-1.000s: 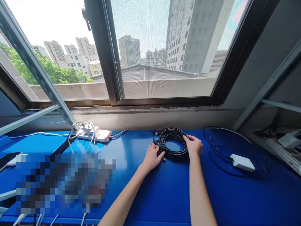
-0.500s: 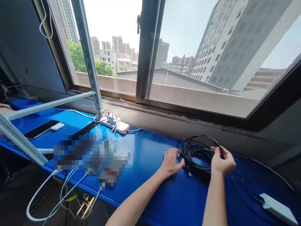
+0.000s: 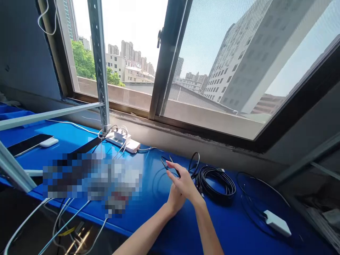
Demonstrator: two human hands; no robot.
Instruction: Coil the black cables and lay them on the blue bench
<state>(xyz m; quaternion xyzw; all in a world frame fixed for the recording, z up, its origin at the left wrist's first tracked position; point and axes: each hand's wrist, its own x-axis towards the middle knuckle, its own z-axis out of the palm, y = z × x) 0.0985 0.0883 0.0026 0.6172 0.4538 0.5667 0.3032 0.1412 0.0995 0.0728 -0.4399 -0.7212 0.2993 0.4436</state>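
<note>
A black cable point(image 3: 165, 163) runs between the thumb and fingers of my right hand point(image 3: 187, 182), which is closed on it. A small loop of this cable stands out to the left of the fingertips, above the blue tabletop point(image 3: 152, 184). My left hand point(image 3: 175, 199) is just below and behind the right one, and its fingers are hidden there. To the right of both hands, a coil of black cable point(image 3: 216, 186) lies on the tabletop, with a connector on its upper edge. Another loop rises between the hands and the coil.
A white power strip point(image 3: 127, 143) with plugs lies near the wall. A white box point(image 3: 277, 223) with a black wire lies on the right. A phone point(image 3: 30, 143) and a white case point(image 3: 49, 142) are at left, beyond blurred items. Metal shelf posts point(image 3: 99, 71) cross the left side.
My right hand has left the coil and crossed over to my left hand, with a stretch of black cable. The coil now lies untouched by it. The view has turned right.
</note>
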